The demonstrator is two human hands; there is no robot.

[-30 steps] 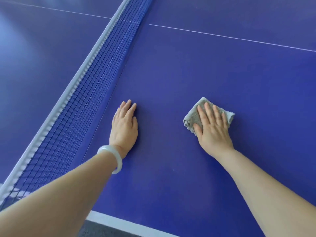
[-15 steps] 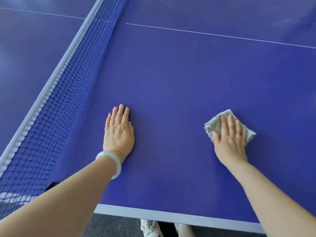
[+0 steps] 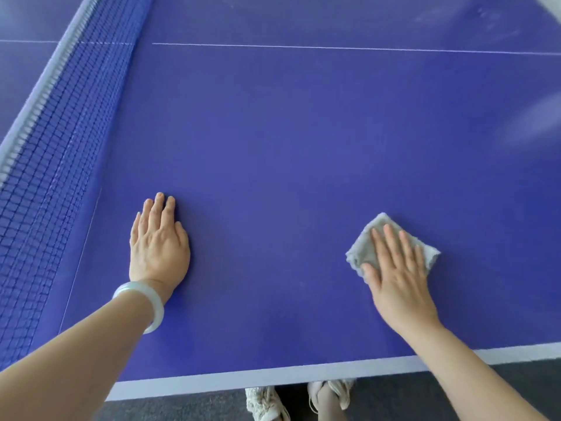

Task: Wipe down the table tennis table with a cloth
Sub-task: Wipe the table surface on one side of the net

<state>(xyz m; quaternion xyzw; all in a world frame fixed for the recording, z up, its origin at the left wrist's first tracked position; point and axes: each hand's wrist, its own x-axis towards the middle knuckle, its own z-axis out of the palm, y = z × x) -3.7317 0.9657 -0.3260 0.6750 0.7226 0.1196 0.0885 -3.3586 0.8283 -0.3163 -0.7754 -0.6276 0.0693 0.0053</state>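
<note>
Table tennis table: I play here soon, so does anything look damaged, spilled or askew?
Nothing damaged or spilled; the net stands straight. Only faint streaks on the table at far right, perhaps smears or glare.

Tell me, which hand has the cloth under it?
The right hand: it presses flat on the grey cloth. The left hand, wearing a pale bangle, lies flat on bare blue table.

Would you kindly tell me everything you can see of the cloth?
The cloth is a small, pale grey, folded piece of towel-like fabric lying flat on the blue table, toward its white-edged near side. The right hand presses on it with straight fingers, covering its middle; its corners stick out beyond them.
</note>
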